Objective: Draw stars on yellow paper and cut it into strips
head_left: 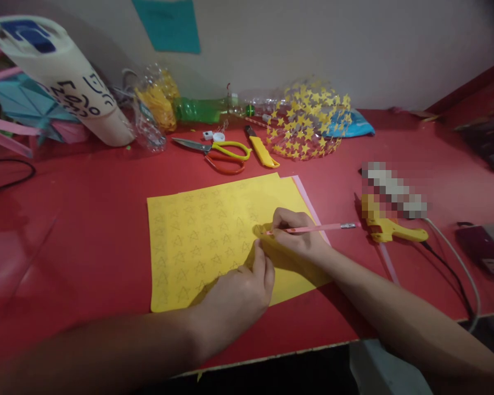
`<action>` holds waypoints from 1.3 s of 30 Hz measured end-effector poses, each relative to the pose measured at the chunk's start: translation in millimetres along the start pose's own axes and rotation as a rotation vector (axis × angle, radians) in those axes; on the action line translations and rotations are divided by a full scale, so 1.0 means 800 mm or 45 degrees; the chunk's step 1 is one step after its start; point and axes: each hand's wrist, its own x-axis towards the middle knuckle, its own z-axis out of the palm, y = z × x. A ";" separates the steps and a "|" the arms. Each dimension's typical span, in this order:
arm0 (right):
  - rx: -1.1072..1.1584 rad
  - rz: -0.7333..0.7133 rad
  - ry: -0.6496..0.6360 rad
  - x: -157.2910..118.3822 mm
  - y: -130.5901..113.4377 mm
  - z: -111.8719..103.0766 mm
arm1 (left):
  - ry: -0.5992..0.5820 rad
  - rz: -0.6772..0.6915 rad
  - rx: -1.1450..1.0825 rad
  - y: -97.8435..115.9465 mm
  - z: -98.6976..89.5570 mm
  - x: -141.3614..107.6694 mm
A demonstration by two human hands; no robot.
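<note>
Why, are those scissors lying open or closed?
Closed: the scissors lie flat on the red table, blades together in one point, handles side by side.

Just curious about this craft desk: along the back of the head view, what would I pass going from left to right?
White tube → scissors → yellow utility knife → star-covered plastic piece → yellow glue gun, nearer the front.

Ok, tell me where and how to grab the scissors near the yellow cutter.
Probably take the scissors by the looped handles, coming from the front right. The yellow and orange loops lie flat there and point toward the cutter, while the open blades aim left toward the clear plastic bottles.
</note>
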 end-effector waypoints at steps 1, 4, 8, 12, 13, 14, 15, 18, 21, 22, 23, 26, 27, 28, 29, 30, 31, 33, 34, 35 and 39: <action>-0.003 -0.003 -0.007 0.000 0.000 0.000 | -0.003 0.004 0.002 0.000 -0.001 0.000; -0.009 0.002 -0.014 0.000 0.001 -0.001 | -0.015 0.010 0.006 0.000 -0.001 -0.002; -0.001 -0.002 -0.008 0.000 0.002 0.000 | -0.021 0.019 0.035 0.000 -0.001 -0.001; 0.026 -0.014 0.007 0.001 0.004 0.002 | -0.021 0.006 0.072 0.000 -0.001 0.000; 0.032 -0.015 0.007 0.001 0.005 0.003 | -0.019 0.008 0.073 0.000 -0.001 0.001; 0.035 -0.015 0.006 0.001 0.006 0.004 | -0.018 0.008 0.071 -0.001 -0.002 0.001; 0.037 -0.013 0.006 0.000 0.006 0.005 | -0.018 0.013 0.066 -0.001 -0.002 0.001; 0.032 0.002 -0.012 -0.001 0.007 0.007 | -0.041 0.025 0.047 -0.001 -0.004 0.001; 0.026 0.012 -0.026 -0.002 0.007 0.009 | -0.029 0.009 0.013 0.001 -0.004 0.001; 0.025 0.011 -0.030 -0.002 0.007 0.009 | -0.014 -0.003 0.005 0.001 -0.004 0.000; 0.025 0.005 -0.034 -0.002 0.007 0.009 | 0.003 -0.012 -0.001 0.002 -0.004 0.000; 0.003 -0.012 -0.061 -0.002 0.005 0.008 | 0.016 -0.040 -0.026 0.003 -0.002 -0.001; -0.007 -0.013 -0.069 -0.001 0.003 0.008 | 0.018 -0.046 -0.036 0.003 -0.002 -0.001; -0.015 -0.012 -0.078 -0.001 0.002 0.007 | 0.019 -0.051 -0.043 0.003 -0.002 -0.001; -0.019 -0.011 -0.085 -0.001 0.001 0.007 | 0.020 -0.053 -0.045 0.003 -0.002 0.000; -0.021 -0.010 -0.088 0.000 -0.001 0.007 | 0.022 -0.049 -0.039 0.003 -0.002 0.000; -0.022 -0.013 -0.090 0.000 -0.002 0.006 | 0.024 -0.039 -0.028 0.002 -0.002 0.000; -0.033 -0.014 -0.083 -0.001 -0.004 0.006 | 0.018 -0.026 -0.012 0.002 -0.002 0.001; -0.037 -0.008 -0.072 -0.002 -0.004 0.007 | 0.013 -0.022 -0.011 0.002 -0.003 0.001; -0.037 0.004 -0.057 -0.002 -0.005 0.007 | 0.010 -0.019 -0.012 0.002 -0.002 0.001; -0.014 0.076 0.036 -0.005 -0.006 0.008 | 0.017 -0.027 -0.021 0.001 -0.002 0.001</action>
